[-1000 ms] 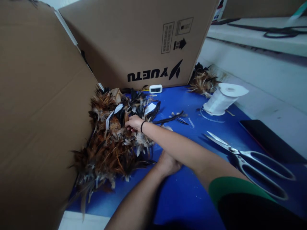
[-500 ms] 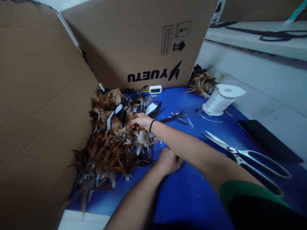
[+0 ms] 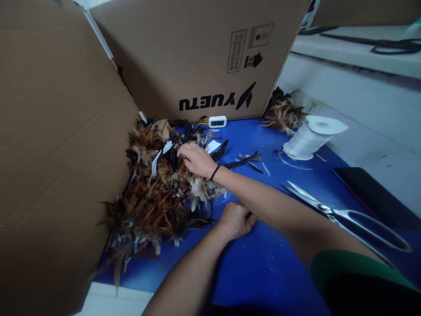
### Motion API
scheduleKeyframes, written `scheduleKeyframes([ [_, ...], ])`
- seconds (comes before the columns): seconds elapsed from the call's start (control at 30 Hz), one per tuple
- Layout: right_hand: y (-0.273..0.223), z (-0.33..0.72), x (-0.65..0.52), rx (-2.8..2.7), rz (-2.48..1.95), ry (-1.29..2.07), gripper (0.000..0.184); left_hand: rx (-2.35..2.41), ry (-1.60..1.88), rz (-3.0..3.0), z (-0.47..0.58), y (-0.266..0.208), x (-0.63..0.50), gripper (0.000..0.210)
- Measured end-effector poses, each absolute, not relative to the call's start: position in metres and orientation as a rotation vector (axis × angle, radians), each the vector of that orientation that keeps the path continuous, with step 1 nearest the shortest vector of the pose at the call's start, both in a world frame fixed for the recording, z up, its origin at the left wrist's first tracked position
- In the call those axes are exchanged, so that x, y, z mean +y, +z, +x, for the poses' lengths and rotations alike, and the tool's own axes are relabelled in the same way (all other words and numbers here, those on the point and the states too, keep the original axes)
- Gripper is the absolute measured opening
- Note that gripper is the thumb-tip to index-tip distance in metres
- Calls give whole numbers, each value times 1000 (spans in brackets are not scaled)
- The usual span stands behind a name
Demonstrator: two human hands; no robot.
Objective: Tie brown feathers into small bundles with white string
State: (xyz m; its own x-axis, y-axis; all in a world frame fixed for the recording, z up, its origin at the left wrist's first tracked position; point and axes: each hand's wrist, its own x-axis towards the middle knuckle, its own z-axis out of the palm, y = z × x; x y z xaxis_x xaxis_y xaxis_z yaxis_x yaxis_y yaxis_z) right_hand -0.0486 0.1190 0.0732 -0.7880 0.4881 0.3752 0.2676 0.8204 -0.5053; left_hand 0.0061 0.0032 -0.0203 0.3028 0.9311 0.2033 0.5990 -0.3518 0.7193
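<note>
A heap of brown, black and pale feathers (image 3: 148,210) lies on the blue tabletop, with white strips of paper or ribbon (image 3: 157,163) among it. Over the upper part of this heap is my right hand (image 3: 197,160), a dark band around its wrist. Its fingers are bent and loosely apart, and I see nothing held in them. My left hand (image 3: 237,218) rests on the table just right of the feathers, under my right forearm. Its fingers are curled closed, hiding whatever may be in them.
Large cardboard boxes (image 3: 204,52) stand at the left and back. A small white display device (image 3: 217,122) sits by the back box. To the right are a white ribbon spool (image 3: 304,142), scissors (image 3: 324,208), a black phone-like slab (image 3: 375,195) and more feathers (image 3: 285,113).
My right hand has lifted slightly from the feathers, and its fingers have loosened. My left hand stays closed in nearly the same place. The view has shifted a little.
</note>
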Motion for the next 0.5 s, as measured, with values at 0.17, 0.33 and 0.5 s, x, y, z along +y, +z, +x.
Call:
scheduleKeyframes([
  [0.17,66,-59,117,-3018,-224,222,33,1364,837,2073,5,-20,3,15],
  [0.33,56,-59,118,-3115,-279,82,41,1382,816,2089,6,-21,3,14],
  [0.5,65,-58,116,-3194,-307,104,40,1366,819,2081,5,-19,3,16],
])
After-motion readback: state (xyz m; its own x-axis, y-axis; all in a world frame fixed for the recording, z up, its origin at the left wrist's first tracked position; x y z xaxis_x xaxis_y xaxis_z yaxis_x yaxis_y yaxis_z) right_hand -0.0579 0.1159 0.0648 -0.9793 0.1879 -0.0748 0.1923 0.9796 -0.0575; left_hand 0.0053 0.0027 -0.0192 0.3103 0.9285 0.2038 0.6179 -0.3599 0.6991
